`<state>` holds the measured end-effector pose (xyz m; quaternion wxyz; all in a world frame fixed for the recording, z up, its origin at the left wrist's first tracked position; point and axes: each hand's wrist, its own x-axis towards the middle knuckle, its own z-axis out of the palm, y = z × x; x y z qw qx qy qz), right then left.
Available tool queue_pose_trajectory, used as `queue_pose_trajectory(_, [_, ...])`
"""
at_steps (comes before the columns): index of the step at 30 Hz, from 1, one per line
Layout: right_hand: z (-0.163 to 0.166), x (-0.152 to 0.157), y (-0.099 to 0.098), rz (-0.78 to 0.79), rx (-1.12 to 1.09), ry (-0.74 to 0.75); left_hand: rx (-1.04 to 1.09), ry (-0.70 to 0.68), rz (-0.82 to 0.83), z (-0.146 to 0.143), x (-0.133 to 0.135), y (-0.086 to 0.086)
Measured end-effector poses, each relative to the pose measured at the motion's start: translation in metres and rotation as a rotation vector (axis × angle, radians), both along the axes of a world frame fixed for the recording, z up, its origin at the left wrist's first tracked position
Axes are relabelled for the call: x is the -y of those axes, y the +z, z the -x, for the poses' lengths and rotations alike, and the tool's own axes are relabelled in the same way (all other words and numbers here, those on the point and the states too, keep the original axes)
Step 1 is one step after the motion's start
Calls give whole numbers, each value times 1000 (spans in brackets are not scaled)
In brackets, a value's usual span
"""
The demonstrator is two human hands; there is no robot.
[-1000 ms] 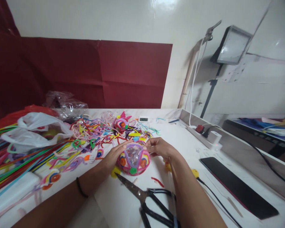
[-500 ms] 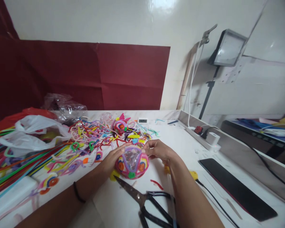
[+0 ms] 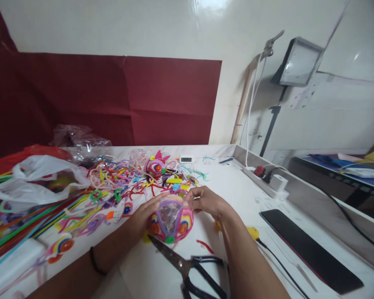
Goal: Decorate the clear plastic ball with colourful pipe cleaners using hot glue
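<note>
Decorated ball (image 3: 171, 216) sits between my hands, roundish, no clear long axis. Left hand (image 3: 147, 212) holds its left side, fingers barely bent; right hand (image 3: 205, 202) curls at its upper-right edge, can't tell what's pinched.

Glare tops the wall (image 3: 171, 31); focus is soft.

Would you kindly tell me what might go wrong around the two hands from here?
The black-handled metal scissors point towards the round pink clear-windowed craft piece, so their tip might scratch it or nick the left hand. The right forearm could brush the yellow object with a black cord beside it.
</note>
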<state>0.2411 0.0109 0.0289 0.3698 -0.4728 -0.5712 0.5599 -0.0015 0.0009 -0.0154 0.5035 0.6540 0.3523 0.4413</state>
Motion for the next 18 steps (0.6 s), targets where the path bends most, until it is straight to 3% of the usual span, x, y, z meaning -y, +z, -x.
queue_pose_trajectory(2, [0,0,1,-1,2,9,26,-14,35,-1,2,2])
queue_pose_trajectory(8, [3,2,2,3,0,27,245,-89,376,-5,4,5])
queue_pose_trajectory(18, [5,4,3,17,1,48,325,-100,483,3,-1,0])
